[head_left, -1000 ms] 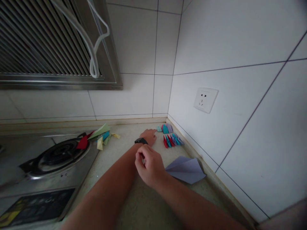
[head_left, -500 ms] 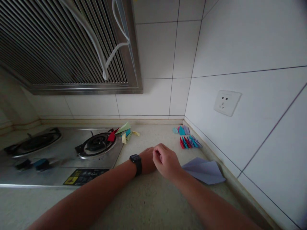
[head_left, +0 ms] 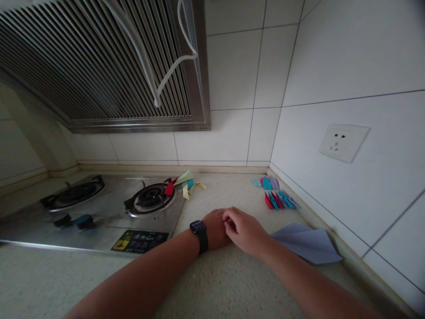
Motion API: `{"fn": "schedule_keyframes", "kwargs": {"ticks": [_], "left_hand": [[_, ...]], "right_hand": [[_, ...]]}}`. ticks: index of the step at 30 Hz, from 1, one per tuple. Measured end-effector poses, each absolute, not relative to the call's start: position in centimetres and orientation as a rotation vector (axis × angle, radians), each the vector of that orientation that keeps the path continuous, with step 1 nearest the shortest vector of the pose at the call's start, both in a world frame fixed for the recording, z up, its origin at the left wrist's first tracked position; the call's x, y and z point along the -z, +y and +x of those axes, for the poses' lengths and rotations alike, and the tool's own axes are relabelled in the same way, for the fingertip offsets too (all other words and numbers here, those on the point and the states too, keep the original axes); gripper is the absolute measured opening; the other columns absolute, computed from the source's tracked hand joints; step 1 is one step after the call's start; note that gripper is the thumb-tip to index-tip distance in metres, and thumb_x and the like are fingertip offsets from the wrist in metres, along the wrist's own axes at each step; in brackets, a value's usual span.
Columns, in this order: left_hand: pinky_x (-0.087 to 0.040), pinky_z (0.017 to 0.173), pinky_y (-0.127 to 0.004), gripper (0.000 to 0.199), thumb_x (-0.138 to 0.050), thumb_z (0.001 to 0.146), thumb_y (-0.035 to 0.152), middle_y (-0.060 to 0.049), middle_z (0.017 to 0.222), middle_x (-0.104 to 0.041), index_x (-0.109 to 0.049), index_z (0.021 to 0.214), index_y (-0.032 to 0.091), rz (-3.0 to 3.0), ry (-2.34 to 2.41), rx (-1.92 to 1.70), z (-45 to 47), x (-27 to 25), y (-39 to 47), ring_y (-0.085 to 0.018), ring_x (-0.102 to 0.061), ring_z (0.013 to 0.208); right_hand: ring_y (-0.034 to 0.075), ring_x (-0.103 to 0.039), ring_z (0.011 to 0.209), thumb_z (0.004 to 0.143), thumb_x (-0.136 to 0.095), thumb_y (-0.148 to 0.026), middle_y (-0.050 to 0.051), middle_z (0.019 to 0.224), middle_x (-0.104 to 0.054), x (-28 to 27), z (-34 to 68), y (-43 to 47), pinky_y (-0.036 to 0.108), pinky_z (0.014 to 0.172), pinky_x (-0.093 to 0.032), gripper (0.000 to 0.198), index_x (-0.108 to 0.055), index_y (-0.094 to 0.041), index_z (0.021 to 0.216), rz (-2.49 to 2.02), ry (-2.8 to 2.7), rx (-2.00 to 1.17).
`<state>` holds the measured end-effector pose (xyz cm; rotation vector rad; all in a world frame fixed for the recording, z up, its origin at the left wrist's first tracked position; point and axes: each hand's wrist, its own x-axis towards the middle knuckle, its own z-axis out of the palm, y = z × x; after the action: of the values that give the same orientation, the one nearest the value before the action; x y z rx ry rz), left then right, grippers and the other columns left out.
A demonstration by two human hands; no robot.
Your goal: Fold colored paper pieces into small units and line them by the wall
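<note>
My left hand (head_left: 216, 227), with a black smartwatch (head_left: 199, 228) on its wrist, rests low over the counter, back of the hand up. Its fingers are hidden behind my right hand (head_left: 247, 231), which touches it from the right. The right hand's fingers are curled in with the thumb against them; whatever may be in them does not show. Just right of that wrist lies a folded lavender sheet of paper (head_left: 308, 243). Beyond it stand small folded paper pieces in red, blue and purple (head_left: 280, 200), with another cluster of folded pieces (head_left: 267, 182) behind.
To the left is a steel gas stove (head_left: 99, 235) with two burners. Red, green, blue and yellow paper pieces (head_left: 183, 178) lie at its right burner and on the counter (head_left: 212, 283). A range hood (head_left: 139, 126) with a hanging white cable (head_left: 156, 98) is overhead. A wall socket (head_left: 343, 142) is at right.
The view has turned slightly left, so everything sits farther right in the picture. Both hands stay together, and the right hand's fingers have shifted a little over the left.
</note>
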<state>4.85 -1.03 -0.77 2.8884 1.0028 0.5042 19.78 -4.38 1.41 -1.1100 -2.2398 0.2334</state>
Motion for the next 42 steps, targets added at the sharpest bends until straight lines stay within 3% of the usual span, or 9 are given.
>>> {"fn": "schedule_keyframes", "kwargs": {"ticks": [11, 16, 21, 29, 42], "left_hand": [[-0.048, 0.078, -0.033, 0.020, -0.053, 0.085, 0.033, -0.007, 0.097, -0.069, -0.066, 0.097, 0.024, 2.959, 1.018, -0.292, 3.5, -0.7, 0.4, -0.023, -0.063, 0.090], [-0.041, 0.098, -0.039, 0.037, -0.051, 0.087, 0.044, -0.007, 0.119, -0.063, -0.061, 0.117, 0.024, 2.906, 1.302, -0.349, -0.8, -1.9, 4.5, -0.024, -0.056, 0.112], [-0.028, 0.109, -0.045, 0.051, -0.046, 0.089, 0.034, -0.013, 0.141, -0.045, -0.042, 0.138, 0.018, 2.734, 1.819, -0.443, -3.3, -0.4, 8.2, -0.028, -0.038, 0.131], [-0.020, 0.107, -0.057, 0.044, -0.038, 0.094, 0.039, -0.012, 0.139, -0.048, -0.047, 0.134, 0.025, 2.688, 1.886, -0.374, -1.8, 2.4, 8.8, -0.030, -0.045, 0.125], [-0.036, 0.096, -0.051, 0.040, -0.036, 0.094, 0.031, -0.014, 0.130, -0.056, -0.053, 0.128, 0.017, 2.773, 1.742, -0.396, -1.2, 1.9, 7.4, -0.032, -0.051, 0.115]], "right_hand": [[0.015, -0.058, 0.078, 0.081, -0.051, -0.014, 0.004, 0.091, -0.063, -1.7, 20.0, -4.2, 0.026, 0.068, -0.041, 0.019, -0.057, -0.021, 0.098, -1.105, -2.204, -0.245], [0.014, -0.058, 0.072, 0.081, -0.050, -0.014, 0.004, 0.089, -0.063, -1.5, 20.1, -4.0, 0.025, 0.063, -0.039, 0.018, -0.057, -0.021, 0.097, -1.135, -2.203, -0.222], [0.012, -0.055, 0.069, 0.082, -0.049, -0.013, 0.003, 0.088, -0.061, -1.3, 20.0, -4.0, 0.024, 0.064, -0.038, 0.014, -0.056, -0.021, 0.092, -1.104, -2.264, -0.208], [0.011, -0.054, 0.070, 0.083, -0.051, -0.014, 0.003, 0.093, -0.061, -1.6, 19.7, -4.6, 0.025, 0.067, -0.038, 0.016, -0.057, -0.020, 0.096, -1.066, -2.350, -0.226], [0.015, -0.058, 0.084, 0.083, -0.053, -0.018, 0.004, 0.095, -0.062, -1.6, 20.1, -4.5, 0.026, 0.073, -0.037, 0.014, -0.057, -0.020, 0.097, -1.117, -2.404, -0.130]]}}
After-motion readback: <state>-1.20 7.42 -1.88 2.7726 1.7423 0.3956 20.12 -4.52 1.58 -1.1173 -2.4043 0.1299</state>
